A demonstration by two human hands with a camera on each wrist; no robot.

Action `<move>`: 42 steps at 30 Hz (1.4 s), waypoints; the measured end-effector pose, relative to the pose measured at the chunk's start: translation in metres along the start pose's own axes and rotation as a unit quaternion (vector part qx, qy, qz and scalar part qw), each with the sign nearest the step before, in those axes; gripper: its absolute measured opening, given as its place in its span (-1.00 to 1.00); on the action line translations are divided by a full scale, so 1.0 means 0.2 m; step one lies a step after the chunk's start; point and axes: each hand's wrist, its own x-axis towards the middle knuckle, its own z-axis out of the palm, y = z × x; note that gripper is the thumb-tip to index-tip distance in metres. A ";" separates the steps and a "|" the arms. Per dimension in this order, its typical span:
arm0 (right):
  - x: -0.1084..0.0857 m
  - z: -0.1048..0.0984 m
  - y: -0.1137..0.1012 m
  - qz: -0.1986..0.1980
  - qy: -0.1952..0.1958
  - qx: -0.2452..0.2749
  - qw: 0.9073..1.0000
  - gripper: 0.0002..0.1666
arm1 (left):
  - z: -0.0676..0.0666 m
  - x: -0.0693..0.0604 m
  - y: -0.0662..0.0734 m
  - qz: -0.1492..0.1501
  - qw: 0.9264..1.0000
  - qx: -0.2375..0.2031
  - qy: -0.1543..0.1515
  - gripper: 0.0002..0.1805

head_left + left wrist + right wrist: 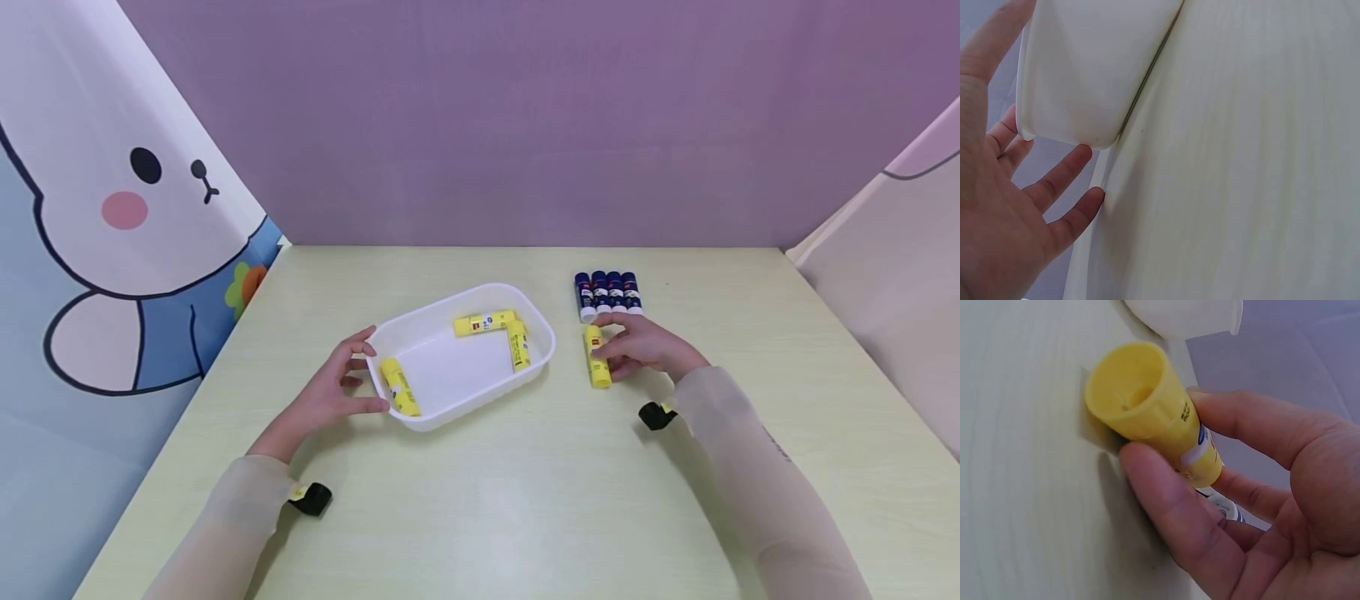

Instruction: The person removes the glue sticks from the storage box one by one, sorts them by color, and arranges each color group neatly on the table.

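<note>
Yellow cylindrical plastic glue stick (599,373) is pinched by right hand (647,343), right of white rectangular plastic tray (453,371). Tray's left end is touched by left hand (336,383), fingers spread; thumb contact hard to judge.

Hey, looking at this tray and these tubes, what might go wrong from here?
The yellow tube in the right grip is pinched by fingertips, so it might slip. The blue tubes are just beyond it and could get knocked. The left grip touches only one end of the white tray, so a bump might swivel it.
</note>
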 end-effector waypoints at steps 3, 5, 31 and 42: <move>0.01 0.00 0.00 0.008 -0.004 -0.004 1.000 -0.17 | 0.00 0.00 0.00 0.001 1.000 -0.002 0.000 -0.26; 0.01 -0.01 0.01 0.016 -0.004 -0.008 1.000 -0.17 | 0.00 0.00 0.00 0.001 1.000 -0.002 -0.001 -0.26; -0.04 -0.06 -0.03 -0.007 0.028 -0.025 0.999 -0.13 | 0.00 0.01 -0.01 0.006 1.000 0.000 -0.004 -0.26; -0.05 -0.07 -0.14 -0.027 0.045 -0.040 0.998 -0.16 | 0.00 0.01 -0.01 0.003 1.000 -0.002 -0.003 -0.26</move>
